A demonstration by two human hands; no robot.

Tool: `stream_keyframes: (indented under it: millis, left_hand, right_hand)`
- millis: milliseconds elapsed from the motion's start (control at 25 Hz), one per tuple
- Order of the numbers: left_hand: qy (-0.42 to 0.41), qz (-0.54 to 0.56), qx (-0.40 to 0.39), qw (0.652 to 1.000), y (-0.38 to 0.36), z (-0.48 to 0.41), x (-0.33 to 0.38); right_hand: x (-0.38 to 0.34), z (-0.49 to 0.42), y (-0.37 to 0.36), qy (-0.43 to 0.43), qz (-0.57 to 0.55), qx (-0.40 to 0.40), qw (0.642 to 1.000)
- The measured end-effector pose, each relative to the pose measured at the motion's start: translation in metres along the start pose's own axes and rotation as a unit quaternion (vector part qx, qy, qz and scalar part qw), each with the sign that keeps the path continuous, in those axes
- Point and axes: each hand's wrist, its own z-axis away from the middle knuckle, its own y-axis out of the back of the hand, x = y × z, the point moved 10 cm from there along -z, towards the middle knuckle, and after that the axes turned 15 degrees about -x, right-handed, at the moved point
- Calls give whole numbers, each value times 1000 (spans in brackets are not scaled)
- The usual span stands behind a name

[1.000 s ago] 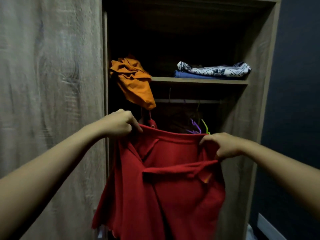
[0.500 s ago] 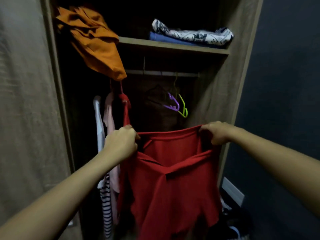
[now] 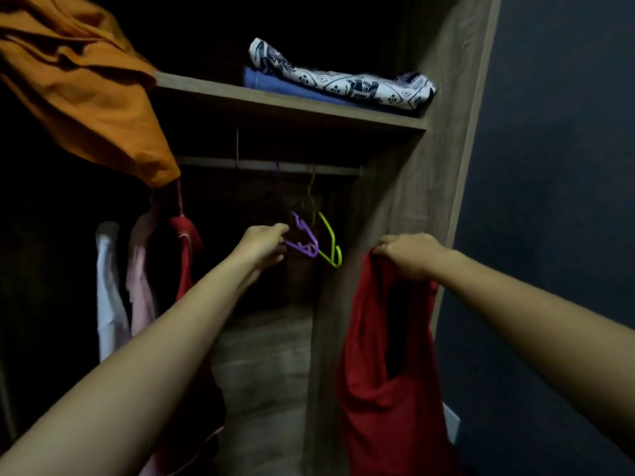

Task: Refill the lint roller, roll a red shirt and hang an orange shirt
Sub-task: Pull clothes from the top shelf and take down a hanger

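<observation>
The red shirt (image 3: 388,372) hangs limp from my right hand (image 3: 409,254), which grips its top edge in front of the wardrobe's right side panel. My left hand (image 3: 266,243) reaches into the wardrobe and pinches the lower end of a purple hanger (image 3: 304,237) that hangs on the rail (image 3: 268,164). A green hanger (image 3: 328,240) hangs just right of the purple one. The orange shirt (image 3: 86,87) lies crumpled at the left end of the shelf (image 3: 285,104) and droops over its edge. No lint roller is in view.
Folded patterned and blue cloths (image 3: 340,85) lie on the shelf at the right. On the rail's left hang a white garment (image 3: 108,286), a pink one (image 3: 141,273) and another red one (image 3: 185,255). The wardrobe's right side panel (image 3: 412,187) borders a dark wall.
My left hand has let go of the red shirt and moved up to the purple hanger. The shirt now hangs from my right hand alone, further right. The view has shifted right.
</observation>
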Motion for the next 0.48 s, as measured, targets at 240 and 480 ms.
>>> stream_keyframes:
  millis: [240, 480]
  left_hand:
    - [-33, 85, 41, 995, -24, -87, -9]
    - [-96, 68, 55, 992, -32, -107, 27]
  right_hand:
    - [39, -24, -16, -38, 71, 13, 997]
    - [36, -27, -18, -16, 81, 46, 996]
